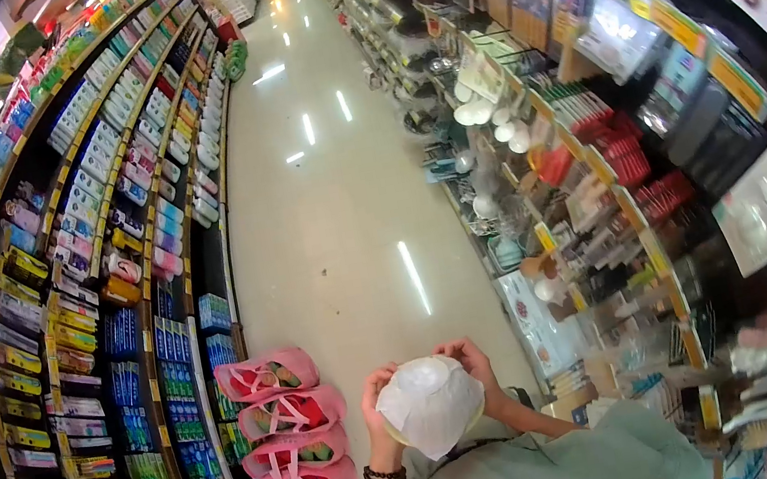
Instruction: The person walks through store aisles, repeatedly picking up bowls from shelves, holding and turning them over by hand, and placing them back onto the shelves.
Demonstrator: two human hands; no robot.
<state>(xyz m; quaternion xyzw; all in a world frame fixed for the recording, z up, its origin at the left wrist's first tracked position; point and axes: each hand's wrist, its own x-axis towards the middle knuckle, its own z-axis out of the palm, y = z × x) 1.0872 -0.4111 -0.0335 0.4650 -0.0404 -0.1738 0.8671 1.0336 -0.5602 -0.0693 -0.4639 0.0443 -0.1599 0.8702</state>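
Note:
Between my two hands is a white-wrapped round item [431, 404], covered in thin, crinkled sheeting that hangs to a point at the bottom. A pale yellow edge shows along its lower right side. My left hand [381, 394], with dark beads at the wrist, grips its left side with curled fingers. On the upper right, my right hand [468, 363] has its fingers bent over the edge. Whatever lies under the sheeting is hidden. The item is held up in front of my grey-green top [564, 468].
Several pink bags [269, 372] with white handles stand in a row at the left, beside shelves [224, 226] of boxes and bottles. Along the right runs a rack [595, 169] of hanging kitchen utensils. A shiny tiled aisle [329, 218] stretches ahead between them.

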